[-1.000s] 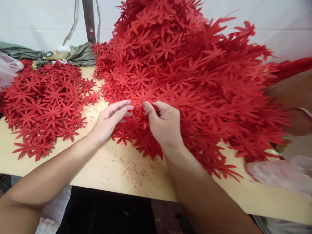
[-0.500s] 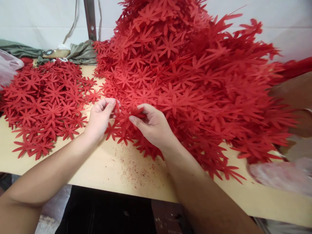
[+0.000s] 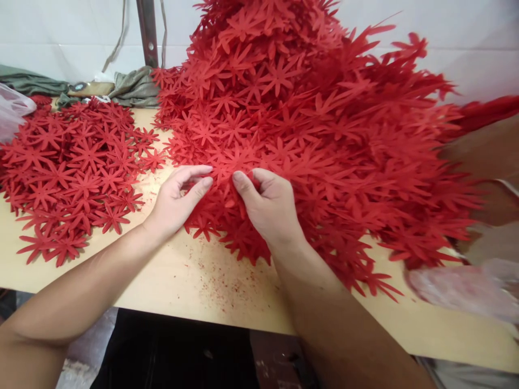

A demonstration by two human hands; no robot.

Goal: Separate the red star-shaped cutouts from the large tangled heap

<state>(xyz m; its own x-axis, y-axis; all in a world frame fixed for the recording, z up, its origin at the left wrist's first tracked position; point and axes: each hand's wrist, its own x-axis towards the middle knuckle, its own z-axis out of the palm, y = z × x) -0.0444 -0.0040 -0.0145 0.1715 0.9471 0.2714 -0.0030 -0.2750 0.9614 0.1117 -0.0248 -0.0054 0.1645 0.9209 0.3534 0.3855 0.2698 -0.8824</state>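
I read the left hand [image 3: 171, 202] as half-open and apparently empty, the right [image 3: 270, 208] pinching a red flower piece [image 3: 230, 199] before the big red pile [image 3: 284, 124], so I'd pinch lightly, petals uncreased.

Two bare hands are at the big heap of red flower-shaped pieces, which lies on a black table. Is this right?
Only the colour is wrong: the head view shows a pale yellowish table. The bare left hand and right hand are indeed at the big red heap.
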